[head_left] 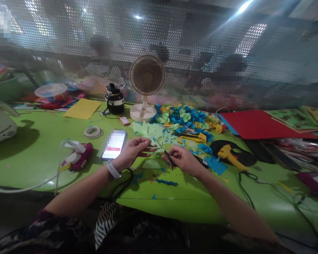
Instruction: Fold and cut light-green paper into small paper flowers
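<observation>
My left hand (134,151), with a white band on the wrist, is closed in a pinch on a small piece of light green paper (151,141) over the green table (37,151). My right hand (184,160) is closed around a thin dark-handled tool (166,155), scissors or tweezers, whose tip points at the paper. A pale green paper half-circle (151,164) lies just below the hands. Blue and green paper scraps (166,182) are scattered around them.
A lit phone (114,144) lies left of my hands, with a tape roll (92,132) and a pink device (78,158) beyond. A small fan (146,88), a pile of folded paper flowers (187,118), a yellow glue gun (229,155), red sheets (257,124) and cables (254,190) fill the table. People sit behind a mesh screen.
</observation>
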Action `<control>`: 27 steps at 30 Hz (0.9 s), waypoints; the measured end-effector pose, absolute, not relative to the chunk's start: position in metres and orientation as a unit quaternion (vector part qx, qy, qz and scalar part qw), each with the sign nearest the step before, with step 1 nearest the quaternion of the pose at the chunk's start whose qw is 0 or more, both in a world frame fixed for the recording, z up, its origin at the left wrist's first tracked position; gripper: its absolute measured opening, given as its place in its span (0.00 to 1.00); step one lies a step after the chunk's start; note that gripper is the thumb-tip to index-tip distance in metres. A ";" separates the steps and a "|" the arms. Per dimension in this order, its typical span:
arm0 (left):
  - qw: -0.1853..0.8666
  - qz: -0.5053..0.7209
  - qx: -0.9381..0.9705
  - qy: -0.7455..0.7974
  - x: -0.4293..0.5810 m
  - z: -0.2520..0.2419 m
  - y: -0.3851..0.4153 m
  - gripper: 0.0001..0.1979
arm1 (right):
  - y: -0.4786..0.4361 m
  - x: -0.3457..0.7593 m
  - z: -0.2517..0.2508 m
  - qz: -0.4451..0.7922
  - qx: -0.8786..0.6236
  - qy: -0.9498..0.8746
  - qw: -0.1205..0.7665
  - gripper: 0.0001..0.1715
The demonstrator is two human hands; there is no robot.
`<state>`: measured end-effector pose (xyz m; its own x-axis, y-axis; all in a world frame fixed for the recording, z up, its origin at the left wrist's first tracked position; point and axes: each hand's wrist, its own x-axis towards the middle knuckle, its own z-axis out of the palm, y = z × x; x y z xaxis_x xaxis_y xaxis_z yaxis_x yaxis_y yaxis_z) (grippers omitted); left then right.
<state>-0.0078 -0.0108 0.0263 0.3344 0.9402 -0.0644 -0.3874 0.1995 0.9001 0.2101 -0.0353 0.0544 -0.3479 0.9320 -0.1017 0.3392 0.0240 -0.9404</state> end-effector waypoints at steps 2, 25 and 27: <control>0.705 0.472 0.415 0.329 -0.008 0.026 -0.010 0.14 | -0.030 0.216 0.060 0.483 -0.504 -0.646 0.309 0.27; 0.757 0.466 0.363 0.280 -0.006 0.028 -0.012 0.15 | 0.063 0.322 0.015 0.082 -0.731 -0.665 0.126 0.13; 0.752 0.462 0.373 0.287 -0.005 0.028 -0.013 0.12 | 0.064 0.323 0.015 0.075 -0.734 -0.664 0.123 0.13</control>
<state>-0.0051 -0.0128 0.0282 0.4077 0.9089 -0.0876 -0.4805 0.2951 0.8258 0.3227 0.0642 0.0146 0.1073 0.9928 0.0523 0.9559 -0.0886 -0.2800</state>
